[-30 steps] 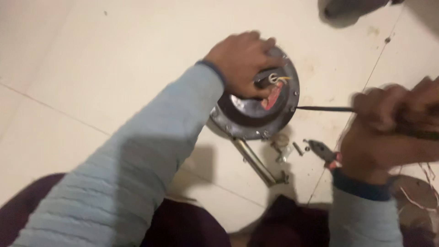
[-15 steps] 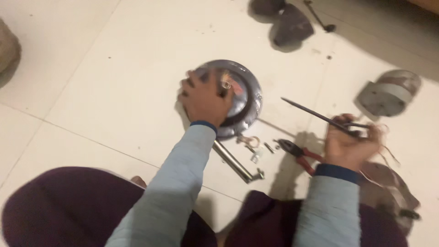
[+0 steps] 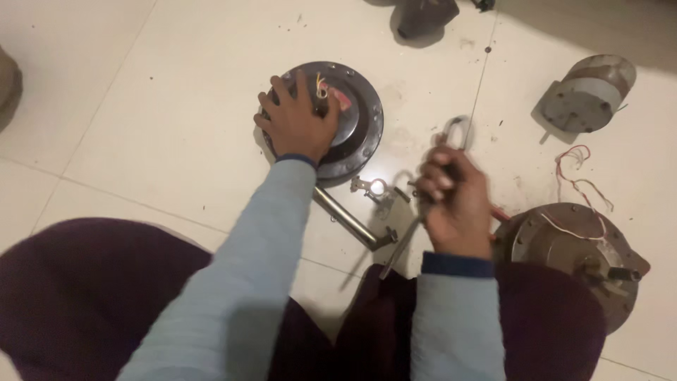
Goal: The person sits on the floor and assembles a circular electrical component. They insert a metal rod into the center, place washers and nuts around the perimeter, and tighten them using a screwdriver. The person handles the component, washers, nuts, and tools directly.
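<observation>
A round dark metal motor housing (image 3: 360,113) lies on the tiled floor, with short coloured wires sticking up from its centre. My left hand (image 3: 296,120) rests flat on top of it, fingers spread over its left half. My right hand (image 3: 451,201) hovers above the floor to the right, closed around a long thin metal tool (image 3: 403,247) whose shaft points down and left towards me. A blurred metal loop (image 3: 457,130) shows just above that hand. Small metal brackets and screws (image 3: 374,189) lie between the two hands.
A metal rod (image 3: 345,219) lies below the housing. A second round motor body (image 3: 571,247) with red and white wires (image 3: 575,176) sits at the right. A grey cylindrical part (image 3: 585,95) lies farther back; a dark object (image 3: 423,17) is at the top edge.
My right hand has swung the long tool from pointing up-left across the floor to pointing down towards me, and moved left. My left hand stays on the housing. The camera view shifted.
</observation>
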Motion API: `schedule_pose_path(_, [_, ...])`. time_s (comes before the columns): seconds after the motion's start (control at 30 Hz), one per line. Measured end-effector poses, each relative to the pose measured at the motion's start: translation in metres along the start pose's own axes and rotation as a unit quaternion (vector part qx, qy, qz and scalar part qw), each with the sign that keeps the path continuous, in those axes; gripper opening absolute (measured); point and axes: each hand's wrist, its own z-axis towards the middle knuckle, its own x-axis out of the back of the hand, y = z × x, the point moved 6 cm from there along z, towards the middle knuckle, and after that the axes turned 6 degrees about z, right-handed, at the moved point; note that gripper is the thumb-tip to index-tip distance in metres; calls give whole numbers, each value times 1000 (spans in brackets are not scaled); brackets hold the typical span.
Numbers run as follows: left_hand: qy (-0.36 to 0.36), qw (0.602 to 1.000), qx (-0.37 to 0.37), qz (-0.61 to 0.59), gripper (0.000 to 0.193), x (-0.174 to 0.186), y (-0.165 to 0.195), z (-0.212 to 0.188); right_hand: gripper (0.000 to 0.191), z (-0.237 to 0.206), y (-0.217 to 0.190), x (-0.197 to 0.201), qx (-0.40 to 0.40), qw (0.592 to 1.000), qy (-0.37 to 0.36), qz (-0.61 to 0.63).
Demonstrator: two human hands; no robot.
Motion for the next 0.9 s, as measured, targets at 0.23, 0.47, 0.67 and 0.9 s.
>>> schedule_pose_path(0.23, [-56, 971, -216, -85, 65, 1, 5, 21, 18, -16, 31, -28, 82, 953, 107, -270])
schedule_pose_path(0.47, [-59, 964, -226, -127, 66, -8, 5, 19, 29, -28, 11, -35, 352, 808, 52, -470])
schedule_pose_path(0.67, [-66, 968, -209, -123, 67, -16, 4, 16, 28, -11, 45, -24, 164, 646, 100, -739])
schedule_pose_path(0.9, [-57, 965, -220, -129, 68, -23, 2, 16, 27, -21, 44, -43, 276, 602, 50, -747])
